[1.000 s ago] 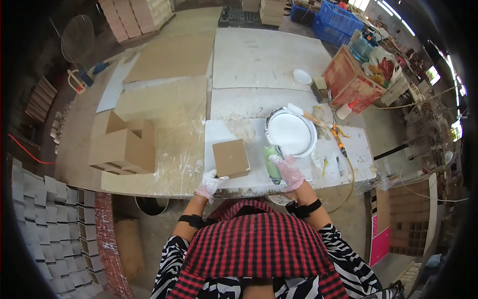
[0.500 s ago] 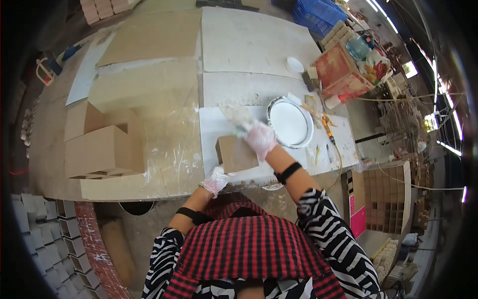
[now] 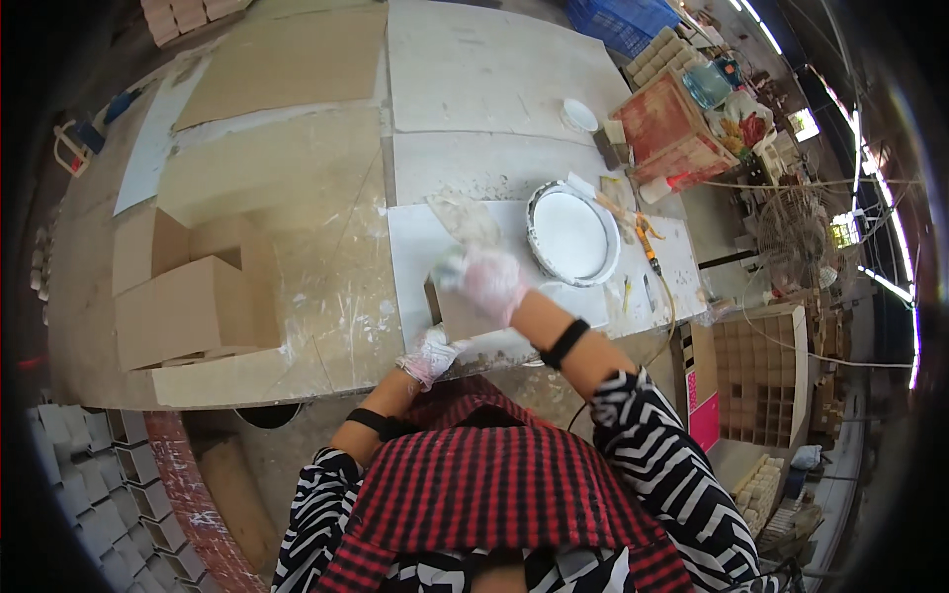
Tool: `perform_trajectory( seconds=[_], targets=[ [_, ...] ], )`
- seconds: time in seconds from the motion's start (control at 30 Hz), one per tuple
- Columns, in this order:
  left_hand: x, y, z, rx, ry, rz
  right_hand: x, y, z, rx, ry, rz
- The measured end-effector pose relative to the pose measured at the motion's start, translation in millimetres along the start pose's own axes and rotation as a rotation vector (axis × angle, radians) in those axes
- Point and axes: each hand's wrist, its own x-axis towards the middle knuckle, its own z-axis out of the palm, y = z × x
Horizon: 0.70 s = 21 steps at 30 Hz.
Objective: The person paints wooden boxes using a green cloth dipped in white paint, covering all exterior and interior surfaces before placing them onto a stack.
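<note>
Right hand: the right hand [image 3: 491,282], in a thin pale glove, lies on top of the small brown cardboard piece [image 3: 457,314]; the fingers curl around a blurred greenish tool [image 3: 450,263], so the grip is clenched on it.
Right arm: bent at the elbow, a black band at the wrist, a striped black-and-white sleeve above.
Left hand: the left hand [image 3: 429,356], also gloved, rests at the near edge of the tabletop [image 3: 326,247], just beside the cardboard piece; whether its grip is released or grasping I cannot tell.
Cardboard piece: it lies flat on a white sheet [image 3: 415,247], near the person's edge.
Round tin: a round metal tin of white paste [image 3: 572,233] stands on the sheet, just right of the right hand.
Boxes at left: plain brown cardboard boxes [image 3: 188,296], well apart from the hands.
Packages at far right: a red flat box [image 3: 664,127], tilted, and a blue plastic crate [image 3: 623,20] behind it.
Pink panel: a pink board [image 3: 704,415] stands below the tabletop at right.
</note>
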Motion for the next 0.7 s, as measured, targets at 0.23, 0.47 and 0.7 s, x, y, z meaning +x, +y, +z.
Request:
perform_trajectory(
  seconds=[0.23, 0.47, 0.7],
  targets=[
    [-1.2, 7.6, 1.9, -0.227, 0.061, -0.002, -90.4, 34.7, 2.7, -0.041, -0.065, -0.105],
    [-7.4, 3.3, 5.2, -0.287, 0.174, 0.125, -63.3, -38.3, -1.1, 0.057, -0.036, -0.118],
    [-4.7, -0.2, 5.4, -0.162, 0.073, -0.104, -111.4, 24.9, -21.7, 0.057, -0.058, 0.05]
  ],
)
